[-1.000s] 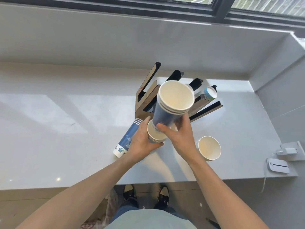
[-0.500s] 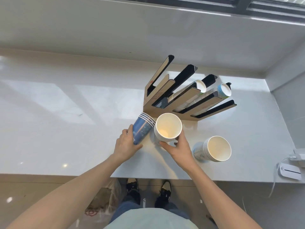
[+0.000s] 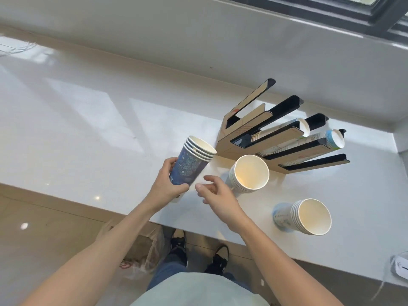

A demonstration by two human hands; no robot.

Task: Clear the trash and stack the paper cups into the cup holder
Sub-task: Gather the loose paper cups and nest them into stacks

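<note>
- Desk (image 3: 77,120): white, glossy, runs along a pale wall under a dark window frame (image 3: 331,9); window light falls in patches on its top.
- Cup holder (image 3: 249,138): tan board with black edges, several long slots fanning up and to the right, stands on the desk toward the far right. Two of its slots carry cups lying lengthwise, one white stack (image 3: 284,129) and one with a pale blue print (image 3: 320,142). The slots at the left look bare.
- Stack of white cups (image 3: 249,174): upright on the desk, mouth up, just in front of the holder's near edge.
- Second stack of white cups (image 3: 302,216): upright near the desk's front edge, right of the first and apart from it, faint blue print on the side.
- Stack of dark blue cups (image 3: 192,164): about four rims showing, tilted with mouth up and to the right, lifted clear of the desk, left of the holder.
- Left hand (image 3: 167,184): wrapped around the lower part of the blue stack, fingers and thumb closed on it.
- Right hand (image 3: 216,195): beside the left one, fingers loosely spread and curled, holding nothing, between the blue stack and the nearest white stack.
- Plastic bag (image 3: 141,255): on the floor below the desk edge, next to dark shoes (image 3: 218,259).
</note>
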